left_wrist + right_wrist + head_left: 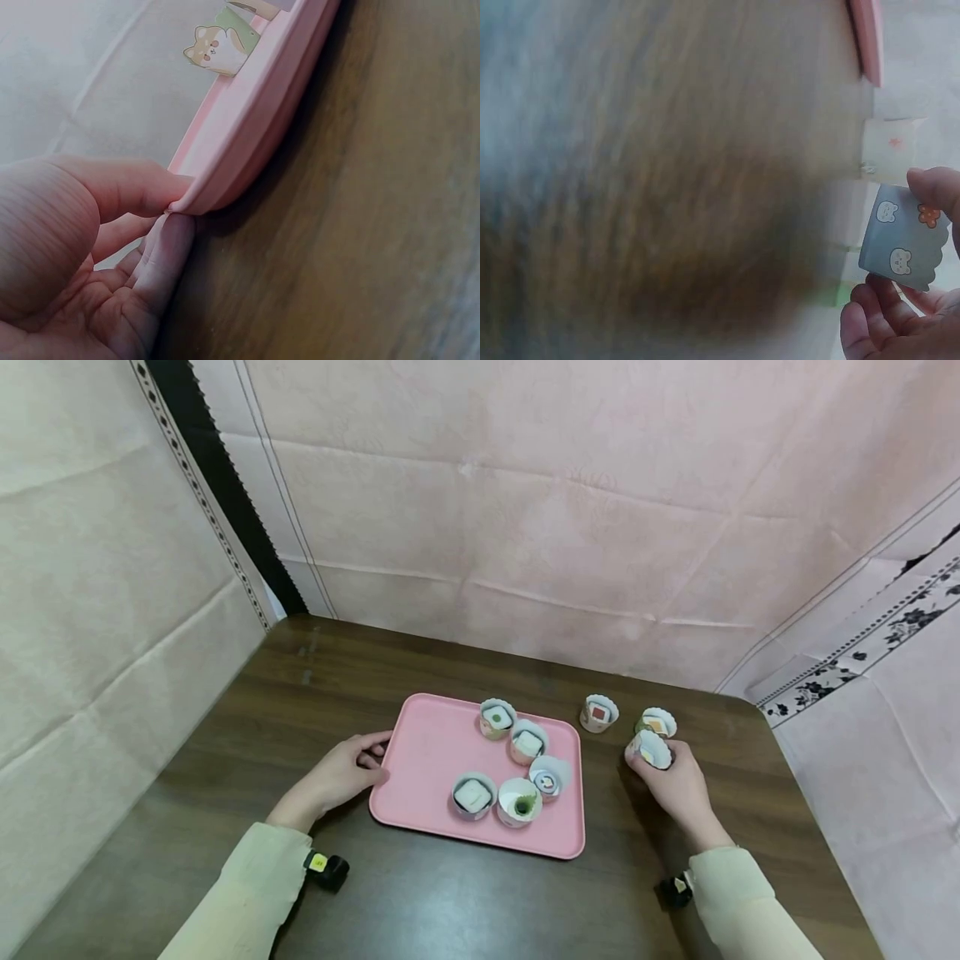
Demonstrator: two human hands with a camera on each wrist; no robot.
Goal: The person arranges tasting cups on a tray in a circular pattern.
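Note:
My left hand (337, 777) pinches the left edge of a pink tray (427, 760); the left wrist view shows the thumb on top of the rim and fingers under it. Several paper baking cups with scalloped rims stand on the tray's right part, among them one with a green piece inside (520, 802). To the right of the tray, my right hand (681, 783) holds a blue-grey paper cup (904, 236) printed with white bears, thumb on one side and fingers on the other. Behind it stands a green-sided paper cup (657, 721) with an orange-and-white piece inside.
Another paper cup (599, 713) with a red square inside stands just beyond the tray's right back corner. The brown wooden table (420, 910) is bordered at the back by a hanging pale cloth (525, 543), with more cloth at both sides.

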